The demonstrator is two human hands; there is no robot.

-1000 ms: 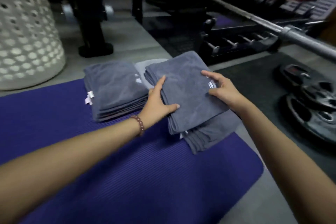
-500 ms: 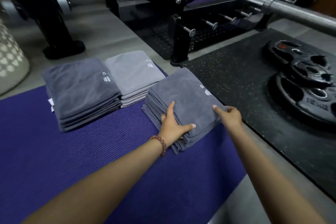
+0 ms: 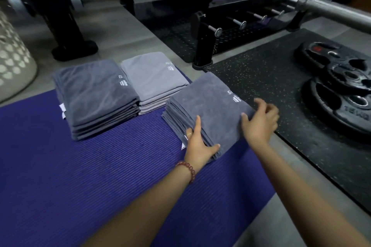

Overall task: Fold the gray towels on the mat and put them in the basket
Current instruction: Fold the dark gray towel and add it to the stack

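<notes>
Three stacks of folded towels lie at the far end of the purple mat [image 3: 80, 176]: a dark gray stack [image 3: 94, 94] on the left, a light gray stack [image 3: 152, 78] in the middle, and a dark gray stack [image 3: 208, 104] on the right. My left hand [image 3: 198, 146] grips the near left corner of the right stack, with forefinger and thumb on top and the other fingers down its side. My right hand [image 3: 259, 122] holds that stack's right edge, thumb on top, fingers curled. The white perforated basket [image 3: 12, 60] stands at the far left, partly cut off.
To the right lies a black rubber floor mat [image 3: 271, 78] with stacked weight plates [image 3: 345, 94]. A barbell [image 3: 321, 4] crosses the upper right above a black rack post [image 3: 202, 46]. A machine foot [image 3: 74, 50] stands behind the left stack.
The towel I held has come down onto the right stack. My view has swung right, so the basket is mostly out of frame. My right hand has slid further along the stack's right edge.
</notes>
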